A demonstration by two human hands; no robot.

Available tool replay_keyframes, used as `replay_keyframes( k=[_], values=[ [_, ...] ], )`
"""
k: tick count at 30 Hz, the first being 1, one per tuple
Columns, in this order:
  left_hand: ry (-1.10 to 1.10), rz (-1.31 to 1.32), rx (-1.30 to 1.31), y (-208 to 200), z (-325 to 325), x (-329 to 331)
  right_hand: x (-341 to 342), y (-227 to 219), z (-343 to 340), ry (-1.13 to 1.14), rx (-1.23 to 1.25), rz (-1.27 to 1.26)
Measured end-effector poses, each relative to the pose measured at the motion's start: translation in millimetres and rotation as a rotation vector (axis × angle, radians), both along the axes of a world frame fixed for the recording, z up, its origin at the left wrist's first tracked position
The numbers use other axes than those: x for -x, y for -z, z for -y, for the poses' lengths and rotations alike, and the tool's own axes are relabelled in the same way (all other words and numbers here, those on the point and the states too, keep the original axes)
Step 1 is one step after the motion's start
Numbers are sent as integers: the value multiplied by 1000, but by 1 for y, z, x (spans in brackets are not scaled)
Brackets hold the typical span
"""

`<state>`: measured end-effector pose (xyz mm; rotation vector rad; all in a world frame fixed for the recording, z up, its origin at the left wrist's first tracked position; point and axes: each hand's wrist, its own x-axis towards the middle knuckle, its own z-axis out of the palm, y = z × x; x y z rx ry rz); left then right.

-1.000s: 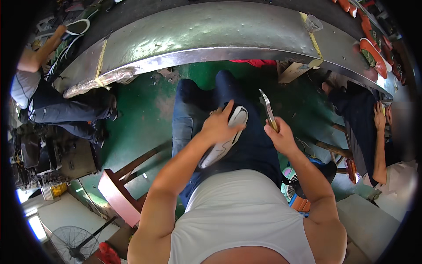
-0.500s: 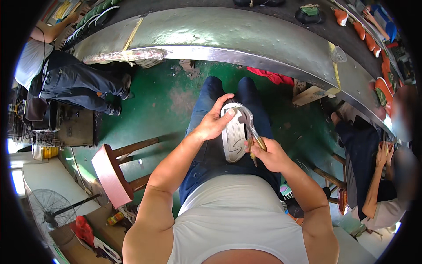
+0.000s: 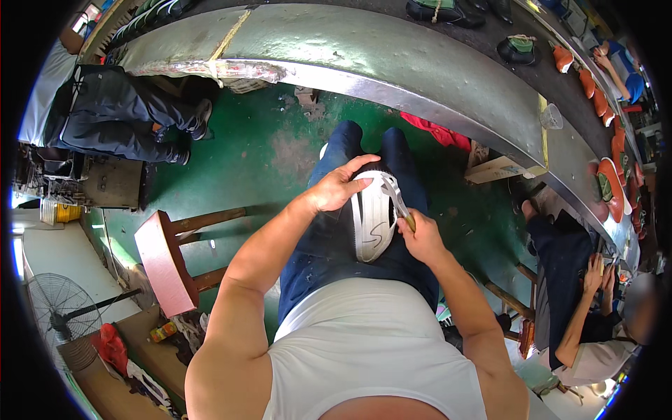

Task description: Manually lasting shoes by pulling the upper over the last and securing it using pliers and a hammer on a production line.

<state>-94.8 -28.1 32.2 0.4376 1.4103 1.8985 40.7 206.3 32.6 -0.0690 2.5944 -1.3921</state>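
1. The shoe (image 3: 372,227) lay on the person's jeans-clad lap (image 3: 308,241), its pale face turned up and a dark curved line drawn on the near part. Its long axis ran almost straight from near to far.
2. The left hand (image 3: 337,189) was closed over the shoe's far end from the left, with the thumb across the pale face and the fingers bent around the far edge.
3. The right hand (image 3: 421,239) was wrapped around the handle end of a metal pincer-like tool (image 3: 400,203), just right of the shoe, about level with its middle.
4. The relation that mattered: the shoe's far end lay ahead and to the left of the right hand. The tool slanted that way, bridging the gap along the right edge. The left hand was nearer to that end, being on it. Whether the tool's jaws were gripping the shoe's edge, I could not tell.
5. Beyond the knees, a long metal bench (image 3: 308,38) crossed the far side, with orange shoes (image 3: 610,189) at far right and a red cloth (image 3: 441,133) beneath.
6. A pink-seated stool (image 3: 162,262) stood to the left. One co-worker (image 3: 122,115) was at far left; another (image 3: 588,336) sat at right.
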Motion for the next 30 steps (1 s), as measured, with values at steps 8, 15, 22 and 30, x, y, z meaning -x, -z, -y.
replay_keyframes(
  k=[8, 15, 22, 30],
  values=[
    [-196, 41, 200, -7, -28, -14, -13, -47, -6, -87, -474, -130],
    [-142, -36, 280, 0, -38, -7, -5, -104, -21, 74, 256, 311],
    [-9, -49, 306, 26, -45, 13, 24, -32, -26, 235, 270, 87],
    [-50, 168, 317, 43, -45, 10, -3, 43, 21, 406, 467, -124]
  ],
)
